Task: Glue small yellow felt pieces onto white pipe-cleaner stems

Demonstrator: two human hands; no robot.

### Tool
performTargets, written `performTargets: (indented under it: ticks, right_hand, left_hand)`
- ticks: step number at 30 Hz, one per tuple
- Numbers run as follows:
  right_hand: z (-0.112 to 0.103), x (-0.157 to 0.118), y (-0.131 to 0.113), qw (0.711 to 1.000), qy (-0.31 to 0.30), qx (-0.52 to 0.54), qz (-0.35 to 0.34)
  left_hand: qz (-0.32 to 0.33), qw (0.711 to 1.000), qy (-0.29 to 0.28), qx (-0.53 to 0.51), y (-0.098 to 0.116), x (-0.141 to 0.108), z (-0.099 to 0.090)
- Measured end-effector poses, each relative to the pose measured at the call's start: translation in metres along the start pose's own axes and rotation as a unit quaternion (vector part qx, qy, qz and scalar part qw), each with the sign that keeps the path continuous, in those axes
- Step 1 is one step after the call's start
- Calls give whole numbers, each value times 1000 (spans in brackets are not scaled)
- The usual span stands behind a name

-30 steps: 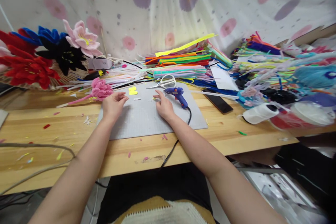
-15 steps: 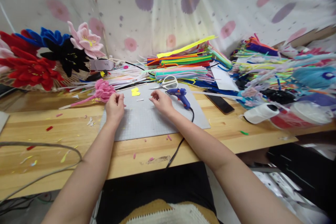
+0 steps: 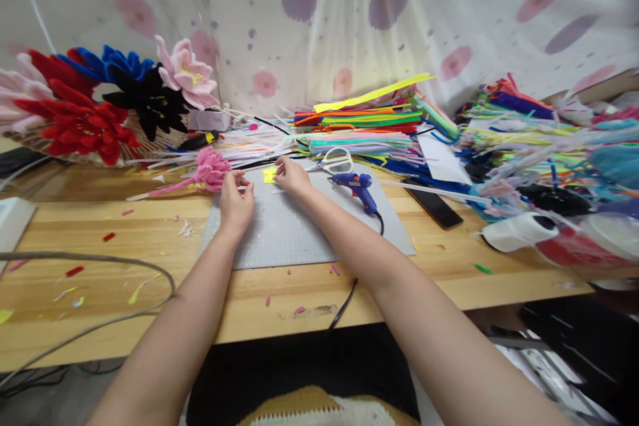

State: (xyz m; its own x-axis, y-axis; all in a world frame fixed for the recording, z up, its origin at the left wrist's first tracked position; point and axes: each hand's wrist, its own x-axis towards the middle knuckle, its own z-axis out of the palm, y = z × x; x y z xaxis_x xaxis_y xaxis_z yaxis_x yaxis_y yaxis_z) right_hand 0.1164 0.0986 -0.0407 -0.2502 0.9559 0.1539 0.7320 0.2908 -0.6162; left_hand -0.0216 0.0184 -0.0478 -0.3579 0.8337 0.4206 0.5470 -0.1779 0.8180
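So I'm watching someone at a pale wood worktop (image 3: 190, 309), and the 2 hands are apart. The right hand (image 3: 293, 180) has its fingertips right at a small flat bright-yellow piece (image 3: 268, 176), near the back edge of a grey rectangular mat (image 3: 284, 246). Can't tell if they've gripped it. The left hand (image 3: 236, 206) is half curled by the mat's back left corner, just beside a fuzzy pink flower with a long stem (image 3: 212, 168). Can't tell if it's pinching anything.

What'd worry me: the blue pistol-shaped glue gun (image 3: 355, 188) lies right of the right hand, nozzle aimed roughly at it. If it's hot (no clue), a careless sweep back could mean a burn. Its black cord (image 3: 344, 306) goes out of sight behind the right forearm and shows again at the worktop's front edge, so a snag might drag the gun. The left knuckles could also bump the flower.

Yellow bit's blocky and partly hidden, so no clear long axis or pointing end. The flower's long axis runs mostly side to side, stem towards the worktop's left edge, head towards the mat.
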Motion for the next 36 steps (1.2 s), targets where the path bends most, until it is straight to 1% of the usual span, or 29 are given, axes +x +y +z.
performTargets:
  ticks: [3, 5, 10, 13, 17, 23, 26, 29, 34, 36]
  right_hand:
    - [5, 4, -2, 999, -9, -36, -7]
    - [6, 5, -3, 999, -3, -38, 0]
    - [1, 4, 0, 1000, 7, 0, 27]
    - [-1, 3, 3, 999, 7, 31, 43]
    - [-5, 1, 3, 997, 6, 62, 48]
    - [-11, 0, 4, 996, 25, 65, 47]
    - [-10, 1, 7, 996, 28, 64, 55]
    - [-8, 2, 10, 994, 27, 88, 67]
    - [-9, 6, 8, 989, 81, 116, 32]
    - [-13, 5, 6, 985, 71, 155, 37]
  left_hand:
    - [10, 1000, -15, -11, 0, -2, 2]
    - [9, 1000, -24, -7, 0, -3, 2]
    - [8, 999, -44, 21, -2, -3, 4]
    - [12, 999, -45, 28, -2, -3, 5]
    - [9, 999, -41, 34, -4, -2, 8]
    - [1, 998, -41, 37, -9, 0, 11]
    - [-4, 998, -48, 41, -8, 0, 12]
    - [-1, 998, -51, 47, -6, -1, 12]
    - [6, 997, -52, 56, -5, -1, 11]
    - [8, 997, -56, 55, -5, -2, 11]
